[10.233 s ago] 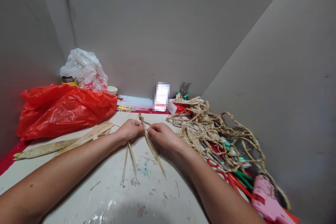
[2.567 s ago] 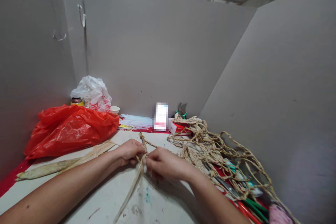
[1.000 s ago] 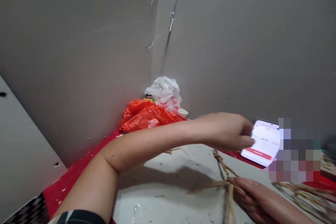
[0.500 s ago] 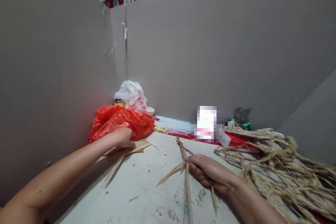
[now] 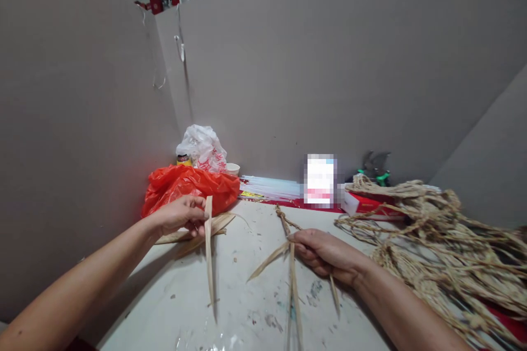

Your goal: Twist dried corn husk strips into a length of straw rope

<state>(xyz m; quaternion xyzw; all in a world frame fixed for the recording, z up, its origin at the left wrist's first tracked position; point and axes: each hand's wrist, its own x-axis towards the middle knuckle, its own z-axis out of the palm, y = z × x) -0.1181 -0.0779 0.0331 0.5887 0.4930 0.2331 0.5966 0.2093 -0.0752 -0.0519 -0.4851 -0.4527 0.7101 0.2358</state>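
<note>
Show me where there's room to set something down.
Between the pale flat strip in the left hand and the loose tails of the braided tan cord in the right hand, the white tabletop shows only stains and scraps, as between the strip's lower tip and left forearm. Crowded: right, under tangled tan rope, and back left, around the red plastic bag.

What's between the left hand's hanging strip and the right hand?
Head view: white tabletop with brown specks, then a pale strip slanting leftward from the right hand.

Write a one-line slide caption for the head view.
The left hand holds a pale strip; the right hand pinches a twisted cord near a heap of rope.
</note>
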